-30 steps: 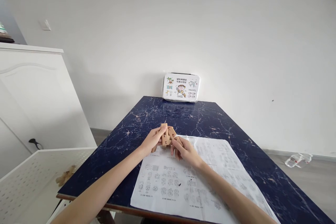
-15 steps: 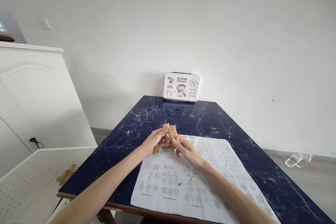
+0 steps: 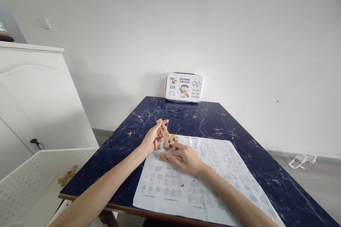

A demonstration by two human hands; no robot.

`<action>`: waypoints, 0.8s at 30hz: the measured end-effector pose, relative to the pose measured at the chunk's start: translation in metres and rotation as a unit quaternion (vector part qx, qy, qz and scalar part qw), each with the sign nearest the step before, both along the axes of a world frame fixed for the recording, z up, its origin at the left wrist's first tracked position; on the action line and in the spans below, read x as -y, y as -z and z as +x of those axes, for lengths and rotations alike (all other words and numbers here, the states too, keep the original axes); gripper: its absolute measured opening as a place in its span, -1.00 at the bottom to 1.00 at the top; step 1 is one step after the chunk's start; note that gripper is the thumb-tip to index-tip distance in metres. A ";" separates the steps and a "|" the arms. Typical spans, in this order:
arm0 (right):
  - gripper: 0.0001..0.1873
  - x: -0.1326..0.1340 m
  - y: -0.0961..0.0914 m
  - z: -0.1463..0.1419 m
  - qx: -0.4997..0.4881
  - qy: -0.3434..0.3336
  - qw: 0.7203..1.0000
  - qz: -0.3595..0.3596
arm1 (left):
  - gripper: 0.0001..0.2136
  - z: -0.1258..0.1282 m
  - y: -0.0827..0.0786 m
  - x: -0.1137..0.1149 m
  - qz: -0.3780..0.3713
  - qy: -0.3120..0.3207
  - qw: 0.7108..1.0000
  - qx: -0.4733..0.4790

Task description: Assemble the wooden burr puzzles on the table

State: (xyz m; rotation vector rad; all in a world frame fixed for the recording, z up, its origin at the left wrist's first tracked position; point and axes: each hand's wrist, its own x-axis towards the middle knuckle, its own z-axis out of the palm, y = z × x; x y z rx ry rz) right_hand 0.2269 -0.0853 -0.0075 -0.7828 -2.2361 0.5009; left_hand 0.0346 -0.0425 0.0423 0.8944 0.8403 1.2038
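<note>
My left hand is raised over the far left corner of the paper sheet, its fingers closed on a notched wooden puzzle piece with a black "2" on it. Just below those fingers is another wooden piece, partly covered by the hand. My right hand is low over the sheet, thumb and fingers gripping a long wooden puzzle piece that points left. Several notched wooden blocks sit between the hands at the sheet's far edge. The sheet carries printed puzzle diagrams.
The dark blue marbled table has a white cartoon-printed case at its far end against the wall. On the left, a white perforated basket holds wooden pieces, in front of a white cabinet. Clear plastic items lie at right.
My hands were together around the wooden pieces and have now parted. The left has risen with one piece; the right has moved nearer with another, and blocks now show between them.
</note>
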 end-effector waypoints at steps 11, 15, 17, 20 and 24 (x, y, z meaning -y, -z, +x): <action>-0.54 0.002 -0.001 -0.001 0.070 0.055 0.995 0.047 | -0.55 0.001 0.001 0.006 0.019 0.061 0.996 -0.059; -0.58 0.001 -0.001 0.000 0.087 0.068 0.992 0.058 | -0.51 0.002 0.003 0.006 0.036 0.089 0.993 -0.068; -0.60 0.001 -0.002 0.000 0.088 0.068 0.992 0.063 | -0.51 0.003 0.002 0.007 0.043 0.104 0.991 -0.069; -0.59 0.002 -0.004 0.000 0.067 0.069 0.993 0.071 | -0.51 0.003 0.001 0.009 0.052 0.118 0.990 -0.062; -0.62 0.004 -0.010 0.001 0.016 0.078 0.996 0.050 | -0.54 0.003 0.001 0.009 0.057 0.123 0.989 -0.054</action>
